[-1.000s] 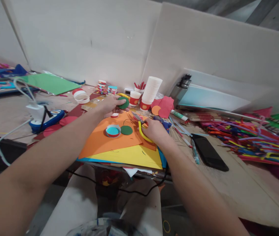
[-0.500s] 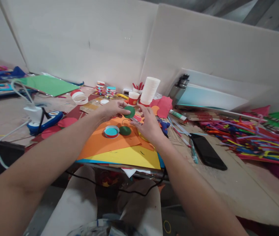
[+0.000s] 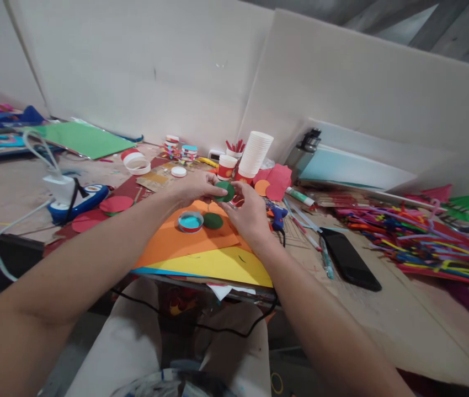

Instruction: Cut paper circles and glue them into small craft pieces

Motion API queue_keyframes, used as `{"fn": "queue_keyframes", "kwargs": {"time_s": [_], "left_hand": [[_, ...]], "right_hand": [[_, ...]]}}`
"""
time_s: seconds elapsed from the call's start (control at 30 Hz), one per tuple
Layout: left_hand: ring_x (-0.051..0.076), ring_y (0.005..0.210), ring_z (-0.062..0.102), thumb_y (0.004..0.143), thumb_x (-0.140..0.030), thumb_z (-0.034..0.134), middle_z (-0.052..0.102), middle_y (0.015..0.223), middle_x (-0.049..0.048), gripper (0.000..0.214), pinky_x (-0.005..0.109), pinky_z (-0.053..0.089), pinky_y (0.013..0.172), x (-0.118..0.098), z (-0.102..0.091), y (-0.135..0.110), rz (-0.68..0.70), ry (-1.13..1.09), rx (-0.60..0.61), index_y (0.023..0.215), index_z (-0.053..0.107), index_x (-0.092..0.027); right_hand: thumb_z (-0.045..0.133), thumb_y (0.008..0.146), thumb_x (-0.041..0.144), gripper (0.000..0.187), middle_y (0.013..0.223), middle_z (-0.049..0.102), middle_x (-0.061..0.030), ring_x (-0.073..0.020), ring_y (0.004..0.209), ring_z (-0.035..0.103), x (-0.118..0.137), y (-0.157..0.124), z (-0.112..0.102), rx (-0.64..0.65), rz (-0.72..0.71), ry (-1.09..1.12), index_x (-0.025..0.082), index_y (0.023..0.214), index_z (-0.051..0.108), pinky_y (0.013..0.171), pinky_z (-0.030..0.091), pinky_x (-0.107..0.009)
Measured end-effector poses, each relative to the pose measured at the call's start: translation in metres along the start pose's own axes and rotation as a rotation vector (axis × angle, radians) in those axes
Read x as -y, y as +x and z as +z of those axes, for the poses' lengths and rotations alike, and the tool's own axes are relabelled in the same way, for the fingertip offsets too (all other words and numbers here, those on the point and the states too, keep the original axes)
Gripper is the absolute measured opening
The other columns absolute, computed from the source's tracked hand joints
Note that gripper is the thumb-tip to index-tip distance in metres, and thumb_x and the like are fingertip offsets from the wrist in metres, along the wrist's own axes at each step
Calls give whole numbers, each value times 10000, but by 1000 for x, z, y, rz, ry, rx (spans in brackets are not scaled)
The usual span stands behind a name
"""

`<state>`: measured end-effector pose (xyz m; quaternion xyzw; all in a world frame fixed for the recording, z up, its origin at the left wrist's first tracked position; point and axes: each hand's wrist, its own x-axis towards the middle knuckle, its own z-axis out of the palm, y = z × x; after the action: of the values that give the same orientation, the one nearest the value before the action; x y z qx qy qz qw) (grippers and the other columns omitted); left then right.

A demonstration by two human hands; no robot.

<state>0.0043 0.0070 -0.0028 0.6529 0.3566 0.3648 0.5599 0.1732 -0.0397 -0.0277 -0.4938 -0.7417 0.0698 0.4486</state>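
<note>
Both hands meet above a stack of coloured paper sheets (image 3: 213, 263), orange on top of yellow. My left hand (image 3: 196, 187) and my right hand (image 3: 248, 215) pinch the same green paper disc (image 3: 225, 191) between their fingertips. Below them on the orange sheet lie a second green disc (image 3: 213, 221) and a short cup ring with a blue bottom (image 3: 190, 221).
A stack of white paper cups (image 3: 255, 153) and red-and-white cups (image 3: 226, 165) stand behind. A black phone (image 3: 349, 257), a blue glue gun (image 3: 276, 215), a glue stick (image 3: 299, 195) and several pipe cleaners (image 3: 420, 237) lie right. A blue-white device (image 3: 78, 199) with cable sits left.
My right hand has left the yellow-handled scissors and come up to the green disc that my left hand held. Both hands now pinch it together.
</note>
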Motion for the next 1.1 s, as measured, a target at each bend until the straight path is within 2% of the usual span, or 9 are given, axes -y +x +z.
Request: {"fn": "queue_keyframes", "kwargs": {"time_s": [0.1, 0.27, 0.37, 0.5, 0.6, 0.87, 1.1], "left_hand": [[89, 538, 547, 684, -472, 802, 645, 663, 39, 383, 212, 357, 489, 0, -3, 2, -19, -69, 31, 721, 619, -138], [104, 574, 612, 777, -537, 708, 687, 716, 69, 410, 214, 385, 504, 5, -16, 10, -54, -172, -226, 735, 615, -140], [110, 609, 640, 790, -480, 716, 684, 711, 58, 360, 207, 379, 516, 8, -22, 12, -30, -186, -296, 730, 604, -143], [106, 627, 642, 812, -391, 701, 683, 716, 46, 277, 212, 379, 539, 6, -20, 9, -38, -138, -286, 724, 611, -144], [108, 646, 641, 807, -377, 707, 691, 738, 48, 264, 219, 380, 550, 3, -18, 8, -61, -117, -268, 725, 607, -146], [109, 642, 630, 806, -344, 722, 704, 727, 60, 251, 231, 377, 569, 1, -15, 6, -77, -94, -257, 711, 596, -148], [104, 661, 636, 830, -316, 696, 702, 728, 57, 212, 223, 380, 580, -1, -12, 3, -87, -74, -256, 748, 607, -142]], "right_hand": [[724, 759, 279, 479, 1116, 669, -112, -200, 890, 631, 0, -1, 0, 35, 0, 56, 165, 1205, 592, 806, 521, -356], [761, 734, 338, 446, 1173, 622, -103, -224, 1071, 587, 3, -6, 3, 205, 9, 120, 179, 1127, 622, 893, 501, -377], [759, 752, 369, 433, 1229, 600, -82, -228, 1167, 547, 10, -8, 6, 321, 4, 120, 221, 1137, 630, 977, 462, -404], [777, 749, 352, 409, 1270, 587, -94, -252, 1272, 488, 21, -10, 10, 459, 17, 57, 222, 1119, 659, 1064, 400, -434], [769, 766, 357, 391, 1249, 608, -99, -270, 1330, 438, 24, -10, 14, 500, 1, 15, 208, 1114, 668, 1104, 358, -448], [750, 786, 377, 390, 1176, 617, -93, -227, 1136, 549, 22, -9, 18, 557, 35, 3, 195, 1122, 671, 995, 440, -396], [740, 787, 434, 460, 1180, 655, -94, -222, 1109, 581, 13, -7, 21, 635, 27, 64, 196, 1174, 660, 997, 434, -402]]}}
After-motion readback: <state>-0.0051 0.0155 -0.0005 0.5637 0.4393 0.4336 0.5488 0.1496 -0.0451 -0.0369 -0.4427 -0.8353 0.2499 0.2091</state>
